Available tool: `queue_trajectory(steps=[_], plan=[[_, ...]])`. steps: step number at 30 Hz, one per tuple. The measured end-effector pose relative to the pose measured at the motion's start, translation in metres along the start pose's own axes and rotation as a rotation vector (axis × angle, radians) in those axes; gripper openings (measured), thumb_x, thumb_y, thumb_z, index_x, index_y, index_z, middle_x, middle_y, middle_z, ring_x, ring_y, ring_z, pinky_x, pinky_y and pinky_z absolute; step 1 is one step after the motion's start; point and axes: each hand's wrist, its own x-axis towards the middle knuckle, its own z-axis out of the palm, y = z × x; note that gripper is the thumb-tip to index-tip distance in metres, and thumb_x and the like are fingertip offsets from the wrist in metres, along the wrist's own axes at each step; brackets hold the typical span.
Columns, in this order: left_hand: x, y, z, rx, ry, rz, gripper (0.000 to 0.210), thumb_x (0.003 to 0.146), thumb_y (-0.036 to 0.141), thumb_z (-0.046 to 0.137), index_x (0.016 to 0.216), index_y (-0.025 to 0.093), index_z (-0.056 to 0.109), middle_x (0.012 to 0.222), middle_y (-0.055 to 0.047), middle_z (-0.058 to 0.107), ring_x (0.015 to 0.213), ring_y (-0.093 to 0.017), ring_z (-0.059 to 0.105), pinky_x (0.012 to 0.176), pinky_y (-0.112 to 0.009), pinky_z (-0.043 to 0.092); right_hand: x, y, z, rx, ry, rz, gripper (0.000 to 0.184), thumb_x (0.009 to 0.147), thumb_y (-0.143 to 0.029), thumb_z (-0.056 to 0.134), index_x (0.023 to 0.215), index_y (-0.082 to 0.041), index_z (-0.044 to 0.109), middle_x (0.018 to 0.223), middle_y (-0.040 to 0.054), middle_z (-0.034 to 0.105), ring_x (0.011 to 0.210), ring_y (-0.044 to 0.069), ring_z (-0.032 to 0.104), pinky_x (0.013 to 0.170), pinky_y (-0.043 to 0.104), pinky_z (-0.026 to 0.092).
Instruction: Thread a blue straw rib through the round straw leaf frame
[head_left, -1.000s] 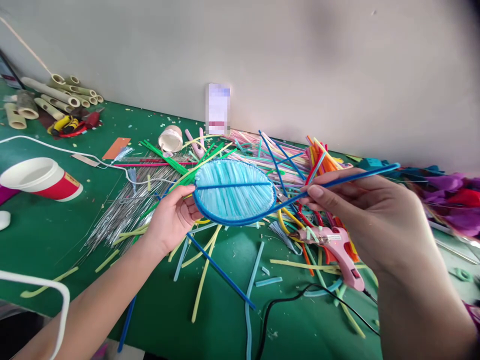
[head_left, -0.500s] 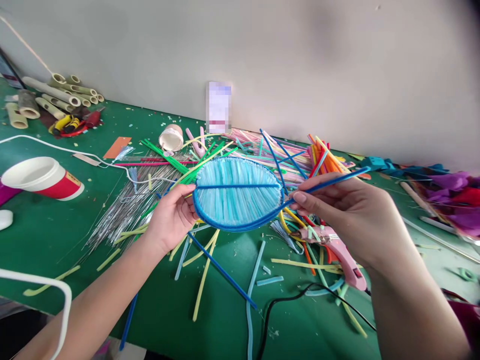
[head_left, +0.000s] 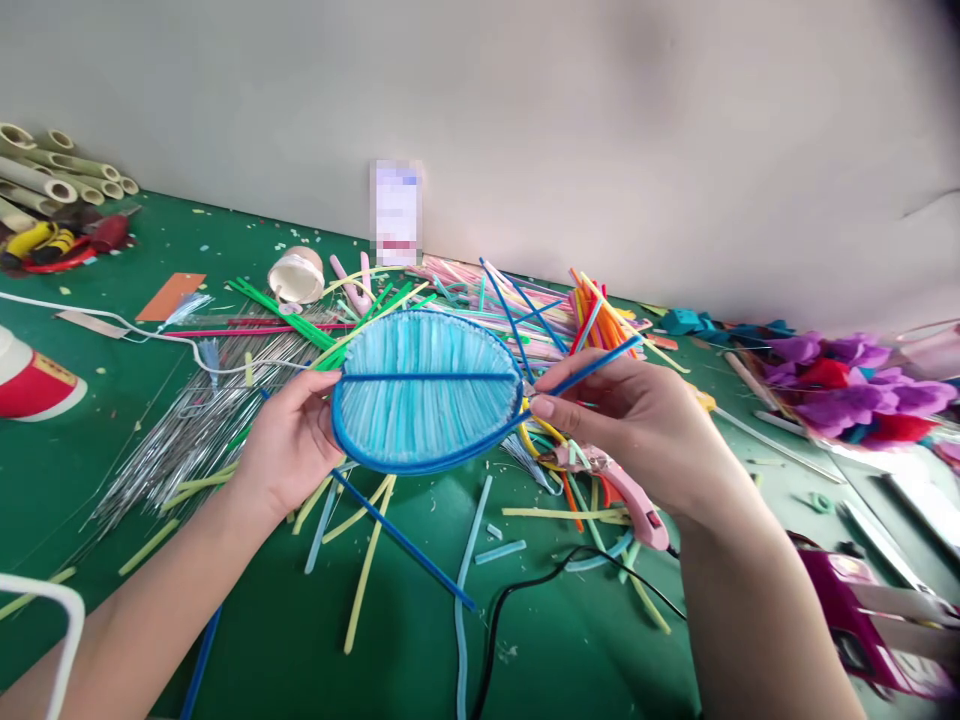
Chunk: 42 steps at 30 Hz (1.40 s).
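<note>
Between my hands is a flat oval leaf shape (head_left: pixel 427 420), made of light-blue and turquoise pipe cleaners with a dark-blue rim and a dark-blue line along its middle. My left hand (head_left: pixel 289 440) pinches its left end between thumb and fingers. At the right tip, my right hand (head_left: pixel 607 415) grips a dark-blue pipe cleaner (head_left: pixel 592 368) between thumb and forefinger; its free end sticks out up and to the right. The pipe cleaner joins or touches the rim there; which one I cannot tell.
Behind the leaf lie bundles of coloured pipe cleaners (head_left: pixel 600 315) and thin metal wires (head_left: pixel 180 430). A pink glue gun (head_left: pixel 626 490) with a black cord rests below my right hand. A paper cup (head_left: pixel 37 380) stands left, bamboo tubes (head_left: pixel 52 180) back left, purple felt flowers (head_left: pixel 847 380) right.
The view has turned to the right, so the table's things have shifted left and more of its right side shows. Both hands keep their hold on the leaf and the pipe cleaner.
</note>
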Motion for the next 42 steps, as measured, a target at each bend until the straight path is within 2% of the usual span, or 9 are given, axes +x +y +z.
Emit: queue_trajectory(steps=[6, 9, 12, 15, 22, 28, 37, 39, 42], plan=[[0.0027, -0.0012, -0.0008, 0.002, 0.067, -0.004, 0.005, 0.073, 0.011, 0.070, 0.070, 0.013, 0.068, 0.065, 0.000, 0.074, 0.052, -0.013, 0.068, 0.052, -0.024, 0.060, 0.0001, 0.0006, -0.0003, -0.043, -0.057, 0.030, 0.032, 0.074, -0.041, 0.088, 0.093, -0.020, 0.072, 0.076, -0.0012, 0.065, 0.064, 0.012, 0.059, 0.057, 0.026, 0.049], [0.0016, -0.0008, 0.0002, 0.002, 0.069, -0.009, 0.006, 0.073, 0.011, 0.070, 0.068, 0.014, 0.067, 0.065, 0.000, 0.073, 0.051, -0.013, 0.067, 0.050, -0.023, 0.059, 0.0003, 0.0022, 0.0015, -0.012, -0.009, 0.032, 0.048, 0.070, -0.040, 0.091, 0.106, -0.021, 0.064, 0.072, -0.0034, 0.064, 0.064, 0.013, 0.062, 0.056, 0.026, 0.049], [0.0014, -0.0005, 0.0013, 0.005, 0.074, -0.014, 0.007, 0.074, 0.010, 0.069, 0.068, 0.014, 0.067, 0.065, 0.000, 0.073, 0.052, -0.013, 0.068, 0.050, -0.021, 0.058, -0.0008, 0.0024, 0.0026, -0.096, 0.067, 0.045, 0.058, 0.068, -0.040, 0.092, 0.112, -0.021, 0.060, 0.068, -0.0043, 0.064, 0.063, 0.015, 0.063, 0.056, 0.027, 0.049], [0.0014, -0.0004, 0.0025, 0.009, 0.078, -0.014, 0.008, 0.075, 0.009, 0.067, 0.068, 0.014, 0.066, 0.064, -0.001, 0.073, 0.053, -0.012, 0.069, 0.050, -0.019, 0.058, -0.0020, 0.0019, 0.0029, -0.229, 0.101, 0.056, 0.054, 0.069, -0.040, 0.091, 0.109, -0.021, 0.061, 0.069, -0.0031, 0.065, 0.063, 0.016, 0.064, 0.057, 0.029, 0.049], [-0.0017, -0.0005, 0.0039, 0.035, 0.086, -0.015, 0.012, 0.078, 0.007, 0.063, 0.068, 0.012, 0.068, 0.064, -0.001, 0.073, 0.050, -0.011, 0.065, 0.048, -0.019, 0.057, -0.0010, 0.0035, 0.0022, -0.370, 0.014, 0.032, 0.042, 0.075, -0.036, 0.087, 0.108, -0.022, 0.065, 0.071, -0.0033, 0.067, 0.065, 0.016, 0.064, 0.062, 0.030, 0.049], [-0.0022, -0.0013, 0.0046, 0.069, 0.090, -0.029, 0.010, 0.077, 0.008, 0.062, 0.071, 0.011, 0.070, 0.066, -0.001, 0.073, 0.052, -0.011, 0.066, 0.049, -0.019, 0.058, -0.0018, 0.0000, 0.0003, -0.461, -0.054, -0.006, 0.045, 0.077, -0.035, 0.086, 0.115, -0.022, 0.065, 0.074, -0.0035, 0.068, 0.068, 0.017, 0.066, 0.063, 0.030, 0.048], [-0.0023, -0.0024, 0.0058, 0.101, 0.104, -0.029, 0.007, 0.072, 0.010, 0.065, 0.072, 0.011, 0.073, 0.066, -0.001, 0.073, 0.052, -0.011, 0.066, 0.049, -0.018, 0.057, -0.0029, -0.0030, -0.0013, -0.567, -0.114, 0.059, 0.057, 0.078, -0.036, 0.086, 0.128, -0.018, 0.065, 0.078, -0.0004, 0.073, 0.071, 0.021, 0.070, 0.064, 0.034, 0.050], [-0.0019, -0.0028, 0.0068, 0.100, 0.113, -0.022, 0.008, 0.072, 0.010, 0.065, 0.072, 0.011, 0.072, 0.066, -0.001, 0.073, 0.052, -0.011, 0.066, 0.050, -0.017, 0.057, -0.0036, -0.0029, -0.0022, -0.528, -0.137, 0.061, 0.052, 0.079, -0.035, 0.085, 0.124, -0.018, 0.065, 0.079, -0.0003, 0.073, 0.072, 0.020, 0.070, 0.065, 0.033, 0.051], [-0.0024, -0.0024, 0.0078, 0.098, 0.120, -0.012, 0.010, 0.074, 0.009, 0.063, 0.071, 0.011, 0.072, 0.065, -0.001, 0.073, 0.052, -0.010, 0.066, 0.051, -0.017, 0.057, -0.0048, -0.0018, -0.0041, -0.429, -0.182, 0.057, 0.033, 0.085, -0.033, 0.078, 0.112, -0.017, 0.066, 0.084, 0.0015, 0.074, 0.073, 0.018, 0.070, 0.068, 0.032, 0.053]])
